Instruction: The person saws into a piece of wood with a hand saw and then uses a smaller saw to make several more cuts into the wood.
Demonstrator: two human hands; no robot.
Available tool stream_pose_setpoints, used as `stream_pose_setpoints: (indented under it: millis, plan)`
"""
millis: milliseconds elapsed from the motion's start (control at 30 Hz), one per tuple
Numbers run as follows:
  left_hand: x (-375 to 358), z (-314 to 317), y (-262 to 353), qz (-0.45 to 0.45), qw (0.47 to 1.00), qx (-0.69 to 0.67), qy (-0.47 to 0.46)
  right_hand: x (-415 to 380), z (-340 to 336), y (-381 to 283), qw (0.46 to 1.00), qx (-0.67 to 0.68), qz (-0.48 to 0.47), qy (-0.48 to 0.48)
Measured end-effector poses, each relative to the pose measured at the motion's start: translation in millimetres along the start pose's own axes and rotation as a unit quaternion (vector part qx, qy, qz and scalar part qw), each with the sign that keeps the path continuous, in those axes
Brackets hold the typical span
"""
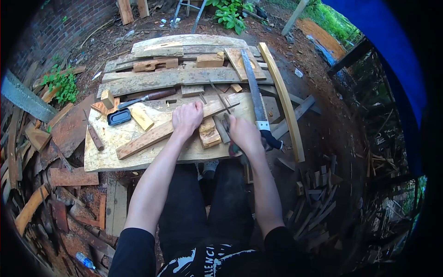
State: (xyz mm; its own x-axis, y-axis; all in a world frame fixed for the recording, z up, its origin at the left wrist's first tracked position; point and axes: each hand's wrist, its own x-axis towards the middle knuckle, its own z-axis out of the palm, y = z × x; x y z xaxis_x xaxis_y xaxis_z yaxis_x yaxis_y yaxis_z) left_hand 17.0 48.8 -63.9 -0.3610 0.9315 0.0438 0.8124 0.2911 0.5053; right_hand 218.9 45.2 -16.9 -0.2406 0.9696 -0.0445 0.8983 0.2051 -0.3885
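Across the pale slab (99, 134) on the bench lies a long narrow wooden strip (150, 139), tilted up to the right over a small wood block (210, 135). My left hand (187, 117) is closed over the strip's middle, pressing it down. To its right, my right hand (245, 134) is closed at the near end of a thin dark metal tool (220, 97), whose blade crosses the strip near its right end. The tool's handle is mostly hidden by the fingers. A handsaw (253, 83) with a black grip lies just right of my right hand.
A black tray (119, 117), a yellowish block (141, 118), a chisel-like tool (147, 96) and a wooden-handled tool (94, 137) lie on the left. Weathered planks (170, 78) span the back. A long beam (284, 99) stands along the right; scraps litter the ground.
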Motion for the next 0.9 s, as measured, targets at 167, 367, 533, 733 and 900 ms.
stream_pose_setpoints:
  millis: [167, 367, 533, 733, 900]
  plan:
    - [-1, -5, 3, -0.019, 1.0, 0.01, 0.003, 52, 14, -29, 1.0, -0.002, 0.011, 0.019]
    - [1, -1, 5, -0.054, 0.998, -0.004, 0.016, -1, 22, 12, 0.999, 0.042, 0.005, 0.029]
    - [1, 1, 3, -0.043, 0.999, -0.006, 0.015, -96, -7, 34, 0.998, 0.012, 0.068, -0.01]
    - [1, 4, -1, -0.014, 0.999, 0.031, 0.0, -55, 4, 20, 0.998, 0.04, 0.043, 0.004]
    - [-1, -2, 3, -0.019, 1.0, 0.023, -0.001, 4, 15, -6, 0.999, 0.037, 0.017, 0.022]
